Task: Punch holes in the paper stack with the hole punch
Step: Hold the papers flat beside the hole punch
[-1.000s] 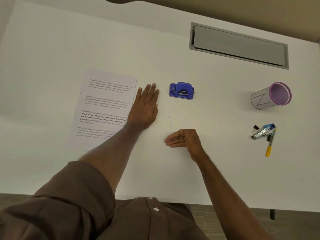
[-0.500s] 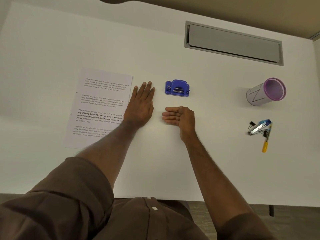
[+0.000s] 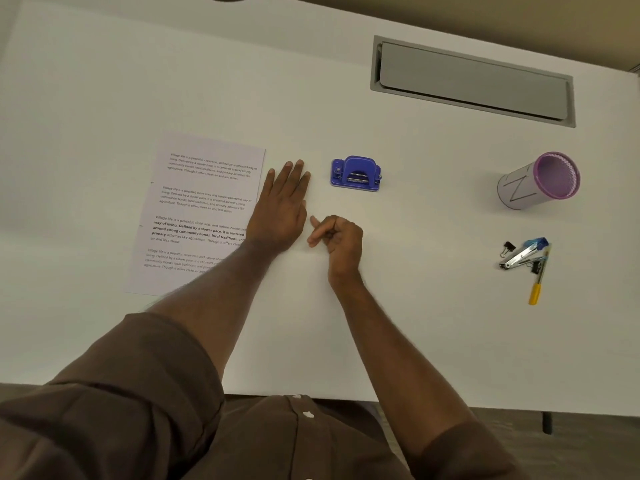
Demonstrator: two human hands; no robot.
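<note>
Right next to the left hand (image 3: 281, 206), on its outer side, sits the paper stack (image 3: 201, 209), printed side up with four blocks of text, lying flat on the white desk (image 3: 104, 98). That hand is spread flat, palm down, fingers straight and together, its heel and the forearm overlapping the sheet's near right edge, fingertips resting on bare desk just past the paper's right side. It isn't gripping anything, just pressing flat

Ahead of the right hand (image 3: 337, 239), and just off to the side of the left fingertips, is the blue hole punch (image 3: 356, 173). It stands upright on its base, clear of both hands and apart from the paper, nothing slotted into it that I can see. You can make out a couple of small marks along the paper's far left edge, too tiny to say what they are

The right hand is loosely curled, knuckles up, index finger poking out toward the left hand and nearly touching its side; it's empty, resting on the desk

Well out past the right hand there's a grey pen cup with a purple rim (image 3: 538, 180) tipped on its side, and nearer the person a little pile with a stapler (image 3: 524, 254), a black binder clip (image 3: 507, 247) and a yellow-capped pen (image 3: 536, 287). Beyond the punch, a grey cable hatch (image 3: 472, 81) is set into the desk
</note>
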